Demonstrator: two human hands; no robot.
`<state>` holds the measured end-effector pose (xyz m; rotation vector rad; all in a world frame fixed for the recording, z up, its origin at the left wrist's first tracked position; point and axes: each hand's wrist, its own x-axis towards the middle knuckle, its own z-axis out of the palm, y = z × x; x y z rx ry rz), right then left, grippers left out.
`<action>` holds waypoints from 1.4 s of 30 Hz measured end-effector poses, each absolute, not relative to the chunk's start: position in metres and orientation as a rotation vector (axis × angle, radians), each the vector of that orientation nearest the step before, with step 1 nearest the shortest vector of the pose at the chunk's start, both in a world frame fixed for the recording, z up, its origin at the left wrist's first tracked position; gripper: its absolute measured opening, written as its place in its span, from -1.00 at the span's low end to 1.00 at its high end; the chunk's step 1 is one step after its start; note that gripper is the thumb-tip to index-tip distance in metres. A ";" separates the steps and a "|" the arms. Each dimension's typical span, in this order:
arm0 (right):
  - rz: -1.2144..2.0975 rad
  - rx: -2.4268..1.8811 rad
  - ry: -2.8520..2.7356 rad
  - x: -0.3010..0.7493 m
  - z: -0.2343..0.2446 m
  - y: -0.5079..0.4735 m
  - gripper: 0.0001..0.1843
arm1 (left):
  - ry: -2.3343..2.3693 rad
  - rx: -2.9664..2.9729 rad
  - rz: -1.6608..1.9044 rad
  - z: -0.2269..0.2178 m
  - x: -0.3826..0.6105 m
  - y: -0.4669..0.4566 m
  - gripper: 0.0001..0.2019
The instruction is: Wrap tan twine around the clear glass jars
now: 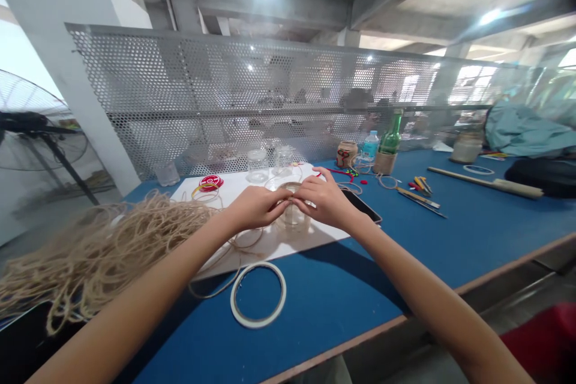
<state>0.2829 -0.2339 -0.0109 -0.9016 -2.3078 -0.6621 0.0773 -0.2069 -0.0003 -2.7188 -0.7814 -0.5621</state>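
Glass jar [292, 225] on a white board [234, 192], left hand [257, 207] and right hand [326, 203] both closed on its rim.

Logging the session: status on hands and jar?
Left hand, right hand: fingertips meeting at glass jar rim. Jute twine pile left of white board. Phone beside right hand.

Looking over from here, nothing can actually be read: the round red label on the tape roll [210, 182], left of the hands, and the blue label on the water bottle [371, 145], upper middle of the frame, are too small and blurred.
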 end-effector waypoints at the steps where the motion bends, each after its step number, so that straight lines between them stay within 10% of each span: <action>1: -0.670 -0.902 -2.306 0.283 -0.011 -0.233 -0.69 | -0.771 -2.708 -0.555 0.000 0.077 -0.207 -0.68; 42: -0.768 -0.801 -2.377 0.290 -0.002 -0.238 -0.74 | -0.703 -2.484 -0.614 -0.006 0.081 -0.207 -0.74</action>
